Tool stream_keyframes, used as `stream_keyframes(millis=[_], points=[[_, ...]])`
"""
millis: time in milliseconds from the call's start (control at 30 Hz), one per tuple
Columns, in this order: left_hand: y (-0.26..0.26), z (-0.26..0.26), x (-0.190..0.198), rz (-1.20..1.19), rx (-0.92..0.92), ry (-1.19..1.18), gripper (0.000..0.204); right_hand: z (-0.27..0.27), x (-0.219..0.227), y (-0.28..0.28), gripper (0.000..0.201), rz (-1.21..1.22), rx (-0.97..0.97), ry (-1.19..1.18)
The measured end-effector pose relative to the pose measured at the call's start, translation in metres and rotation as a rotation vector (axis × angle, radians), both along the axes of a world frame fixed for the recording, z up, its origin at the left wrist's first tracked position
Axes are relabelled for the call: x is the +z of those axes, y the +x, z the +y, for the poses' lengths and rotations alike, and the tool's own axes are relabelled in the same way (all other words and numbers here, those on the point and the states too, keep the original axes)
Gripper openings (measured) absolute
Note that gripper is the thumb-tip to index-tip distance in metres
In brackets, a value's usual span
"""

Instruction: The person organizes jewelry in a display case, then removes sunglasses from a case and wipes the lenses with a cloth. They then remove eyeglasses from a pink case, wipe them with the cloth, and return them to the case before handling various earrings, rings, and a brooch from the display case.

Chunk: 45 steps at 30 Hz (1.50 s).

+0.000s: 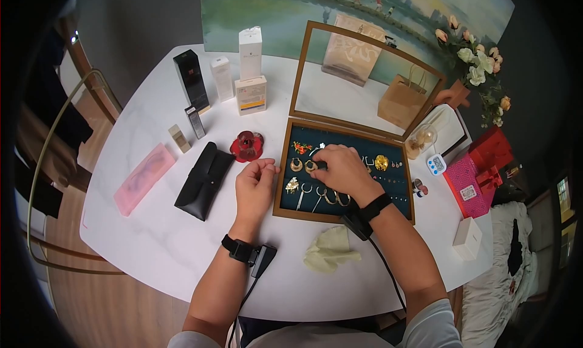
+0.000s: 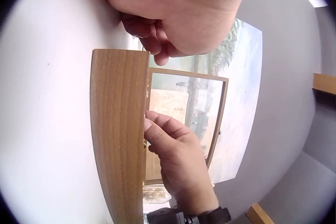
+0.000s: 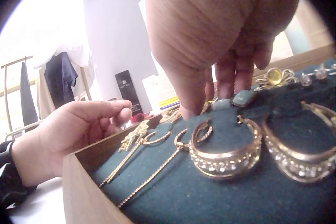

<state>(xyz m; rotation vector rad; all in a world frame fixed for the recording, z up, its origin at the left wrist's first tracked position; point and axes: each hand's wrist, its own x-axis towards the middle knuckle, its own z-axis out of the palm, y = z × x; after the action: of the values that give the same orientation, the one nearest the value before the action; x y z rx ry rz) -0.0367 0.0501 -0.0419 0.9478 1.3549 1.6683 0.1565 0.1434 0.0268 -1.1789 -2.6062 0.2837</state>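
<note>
A wooden jewelry box (image 1: pixel 282 207) lined in dark teal fabric stands with its glass lid raised. My right hand (image 1: pixel 342 169) reaches down into it, thumb and fingertips pinching at a gold hoop earring (image 1: pixel 311 166) in the left half; the fingers partly hide it. Teal stones (image 3: pixel 244 97) lie right by these fingertips. Large gold hoops with clear stones (image 3: pixel 226 162) and long drop earrings (image 3: pixel 149 175) sit nearer the front. Just outside the box's left side is my left hand (image 1: pixel 255 184), its fingers loosely curled and nothing visible in them.
A red flower ornament (image 1: pixel 247 146), a black case (image 1: pixel 204 181) and a pink pouch (image 1: pixel 144 179) lie left of the box. Several cartons (image 1: pixel 251 95) stand behind them. A pale green cloth (image 1: pixel 331 250) lies in front. To the right are a small timer (image 1: pixel 436 165) and a pink box (image 1: pixel 466 187).
</note>
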Motion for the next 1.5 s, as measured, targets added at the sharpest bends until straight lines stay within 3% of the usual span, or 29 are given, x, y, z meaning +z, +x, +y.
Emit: stream_keyframes(millis=[233,400,500,1500], points=[[0.0,0.001,-0.003,0.016,0.018,0.031,0.02,-0.002,0.002,0.002,0.026,-0.021,0.01,-0.006],[-0.001,0.003,-0.005,0.034,0.032,0.056,0.02,0.009,0.002,0.022,0.018,0.179,0.016,0.075],[0.0,0.001,-0.003,0.03,0.015,0.028,0.019,0.008,0.004,0.035,0.012,0.134,-0.062,-0.031],[0.001,0.001,-0.001,-0.006,0.016,0.052,0.018,-0.005,-0.005,0.02,0.018,0.03,-0.022,0.043]])
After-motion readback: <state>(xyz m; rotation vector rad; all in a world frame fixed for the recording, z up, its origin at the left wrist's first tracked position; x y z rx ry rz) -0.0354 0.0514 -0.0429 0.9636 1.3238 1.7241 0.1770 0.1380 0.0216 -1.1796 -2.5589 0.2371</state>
